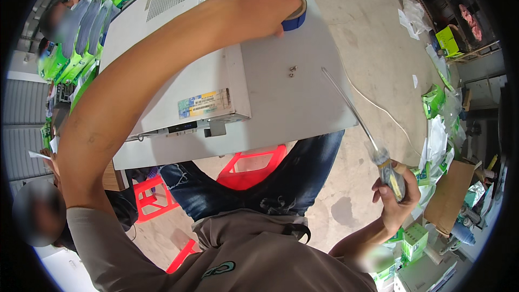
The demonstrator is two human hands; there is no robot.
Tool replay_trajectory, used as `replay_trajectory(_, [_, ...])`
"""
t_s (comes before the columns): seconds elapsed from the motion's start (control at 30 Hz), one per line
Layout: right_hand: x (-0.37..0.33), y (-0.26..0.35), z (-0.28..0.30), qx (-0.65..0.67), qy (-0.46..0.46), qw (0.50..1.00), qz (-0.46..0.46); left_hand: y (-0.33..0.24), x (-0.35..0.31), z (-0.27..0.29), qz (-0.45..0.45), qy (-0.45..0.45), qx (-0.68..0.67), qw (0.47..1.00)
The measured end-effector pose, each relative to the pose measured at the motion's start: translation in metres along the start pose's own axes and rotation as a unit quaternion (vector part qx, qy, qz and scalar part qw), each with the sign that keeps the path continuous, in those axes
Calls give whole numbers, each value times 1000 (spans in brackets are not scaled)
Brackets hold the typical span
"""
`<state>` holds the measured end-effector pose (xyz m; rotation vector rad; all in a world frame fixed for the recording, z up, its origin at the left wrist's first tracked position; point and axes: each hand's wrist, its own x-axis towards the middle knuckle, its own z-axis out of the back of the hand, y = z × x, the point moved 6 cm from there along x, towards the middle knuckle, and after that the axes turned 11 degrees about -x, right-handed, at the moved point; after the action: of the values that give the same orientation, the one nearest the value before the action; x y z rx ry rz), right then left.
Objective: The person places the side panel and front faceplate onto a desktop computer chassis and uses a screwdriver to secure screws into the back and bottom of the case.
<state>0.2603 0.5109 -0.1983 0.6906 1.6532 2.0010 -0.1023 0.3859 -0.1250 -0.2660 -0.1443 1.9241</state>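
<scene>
Left hand (pixel 259 8) at top centre, fingers curled over a blue tape roll (pixel 295 16) on the grey panel (pixel 281 97); right hand (pixel 397 197), lower right, grips a screwdriver (pixel 359 124); two screws (pixel 292 70) already out, white box (pixel 178 70) unopened.

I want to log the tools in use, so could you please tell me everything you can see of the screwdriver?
The screwdriver has a long, thin, shiny metal shaft and a clear handle with yellowish and dark parts. The right hand grips the handle, beyond the table's right edge. The shaft slants up and to the left, its tip over the grey tabletop near two small screws. Whether the tip touches the top cannot be told.
</scene>
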Motion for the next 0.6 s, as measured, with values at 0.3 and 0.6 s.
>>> replay_trajectory(0.3, [-6,13,-38,-106,31,994,-10,-57,-89,32,-117,-171,41,978])
replay_trajectory(0.6, [-45,18,-35,-13,122,992,39,-75,-252,-28,115,-254,-519,808])
